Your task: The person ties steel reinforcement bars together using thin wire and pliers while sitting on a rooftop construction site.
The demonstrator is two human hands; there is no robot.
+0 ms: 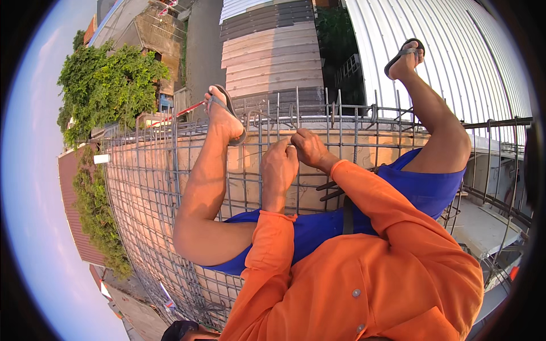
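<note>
My left hand (279, 168) and my right hand (311, 147) meet above a grid of steel rebar (297, 187), thumbs and fingers pinched close together. Whatever lies between the fingertips is too small and hidden to make out. Just beyond the fingers, thin upright bar ends (297, 102) rise past the top horizontal bars. Light-brown formwork panels (251, 166) show through the mesh. Two dark tool handles (330, 194), perhaps of pincers, stick out at my waist beside a dark belt strap (348, 215).
My legs straddle the mesh, sandalled feet (224, 113) out over a drop. Below are corrugated roofs (273, 64), a white metal roof (396, 25) and a lane (204, 51). A concrete slab (486, 230) lies at right. Another person's dark cap (181, 330) shows at bottom left.
</note>
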